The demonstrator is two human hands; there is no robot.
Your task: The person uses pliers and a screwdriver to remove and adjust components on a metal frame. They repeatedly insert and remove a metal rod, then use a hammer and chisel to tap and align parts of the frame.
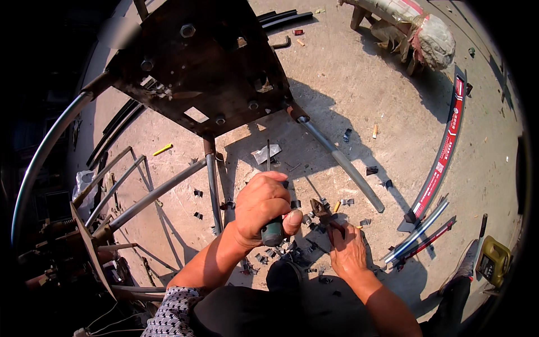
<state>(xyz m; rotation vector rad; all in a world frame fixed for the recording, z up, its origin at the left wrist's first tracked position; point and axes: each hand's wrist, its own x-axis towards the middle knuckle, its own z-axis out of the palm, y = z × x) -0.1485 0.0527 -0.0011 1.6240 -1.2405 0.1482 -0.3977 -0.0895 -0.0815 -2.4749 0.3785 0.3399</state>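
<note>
My left hand (263, 205) is wrapped round the dark green handle (273, 231) of a screwdriver, whose thin shaft (268, 154) points away from me. Close by on the right, my right hand (349, 251) grips the red handles of a pair of pliers; their rusty jaws (320, 208) face up and to the left. What the jaws hold, if anything, is too small to tell. Beneath both hands, small black clip-like pieces (286, 255) lie scattered over the concrete floor.
A rusty metal stand (196, 67) with bolts and pipe legs rises at far left. Curved strips, one with a red label (449, 135), lie on the right beside a shoe (469, 259) and a yellow-green container (494, 261). A wrapped bench (407, 33) stands far right.
</note>
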